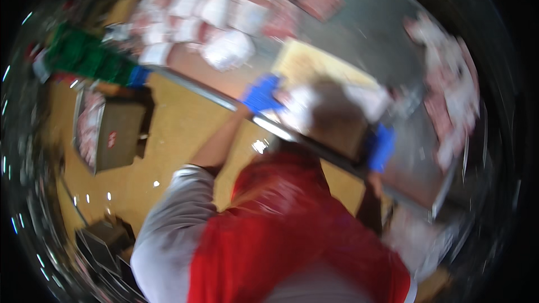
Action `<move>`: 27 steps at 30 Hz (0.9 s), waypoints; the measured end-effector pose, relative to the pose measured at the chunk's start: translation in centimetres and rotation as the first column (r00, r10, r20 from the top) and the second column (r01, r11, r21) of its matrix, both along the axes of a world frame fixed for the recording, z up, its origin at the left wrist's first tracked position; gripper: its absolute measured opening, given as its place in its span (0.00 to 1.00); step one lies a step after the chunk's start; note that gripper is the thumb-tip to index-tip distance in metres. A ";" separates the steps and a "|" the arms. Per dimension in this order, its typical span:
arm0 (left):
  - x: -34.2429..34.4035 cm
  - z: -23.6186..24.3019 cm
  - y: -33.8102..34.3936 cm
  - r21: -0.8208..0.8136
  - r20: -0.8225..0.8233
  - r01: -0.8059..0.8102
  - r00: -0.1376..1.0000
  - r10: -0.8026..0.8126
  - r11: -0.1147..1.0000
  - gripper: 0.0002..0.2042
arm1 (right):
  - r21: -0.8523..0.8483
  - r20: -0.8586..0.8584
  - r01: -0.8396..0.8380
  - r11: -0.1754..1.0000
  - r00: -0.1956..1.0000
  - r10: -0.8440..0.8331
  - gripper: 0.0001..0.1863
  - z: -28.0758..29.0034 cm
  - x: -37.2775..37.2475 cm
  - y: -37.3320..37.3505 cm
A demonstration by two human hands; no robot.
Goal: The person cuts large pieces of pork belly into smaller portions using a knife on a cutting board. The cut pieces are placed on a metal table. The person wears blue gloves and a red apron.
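My left hand (262,94), in a blue glove, has its fingers spread at the left end of a pale piece of meat (297,106). The piece lies along the near side of a yellowish cutting board (291,56) on the metal table, partly under a dark shadow. At the board's right end, by the table's near edge, is my right hand (382,147), also blue-gloved. Motion blur smears its fingers, so whether it holds anything cannot be made out. Clear plastic film (409,101) lies just beyond it.
Several wrapped meat packs (216,8) cover the table's far left. Larger pale pink meat pieces (446,78) lie at the right. On the yellow floor stand a box of meat (120,134) and dark boxes (106,239). A blurred green shape (84,56) is at the left.
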State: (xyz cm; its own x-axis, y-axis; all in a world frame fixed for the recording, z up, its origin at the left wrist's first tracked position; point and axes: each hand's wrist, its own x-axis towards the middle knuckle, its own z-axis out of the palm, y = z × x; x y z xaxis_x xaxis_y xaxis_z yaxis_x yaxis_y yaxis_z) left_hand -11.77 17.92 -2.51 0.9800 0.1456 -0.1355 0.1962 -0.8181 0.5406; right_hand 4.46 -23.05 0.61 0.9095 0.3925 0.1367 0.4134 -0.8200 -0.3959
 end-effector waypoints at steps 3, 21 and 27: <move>-1.9 0.6 2.2 -0.011 0.161 -0.143 0.977 0.143 0.990 0.42 | 0.595 -0.609 0.324 0.736 0.779 0.149 0.09 -1.9 -7.5 2.5; 4.3 3.3 -12.5 0.498 -0.127 -0.050 0.983 0.130 0.866 0.61 | -0.076 0.082 -0.345 0.935 0.933 0.351 0.14 -5.0 -10.4 8.1; 5.1 3.3 -11.8 0.394 -0.189 -0.069 0.970 0.154 0.916 0.59 | -0.145 -0.174 -0.325 0.934 0.938 0.300 0.16 -4.4 -11.8 5.1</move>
State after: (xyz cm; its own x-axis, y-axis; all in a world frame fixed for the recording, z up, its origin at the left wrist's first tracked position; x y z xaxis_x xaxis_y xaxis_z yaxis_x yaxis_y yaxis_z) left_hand -6.70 6.13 0.77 0.9086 0.3346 -0.2500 0.3733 -0.9190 0.1267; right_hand -7.35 -17.96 -3.83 0.7418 0.6656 -0.0822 0.6072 -0.7186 -0.3390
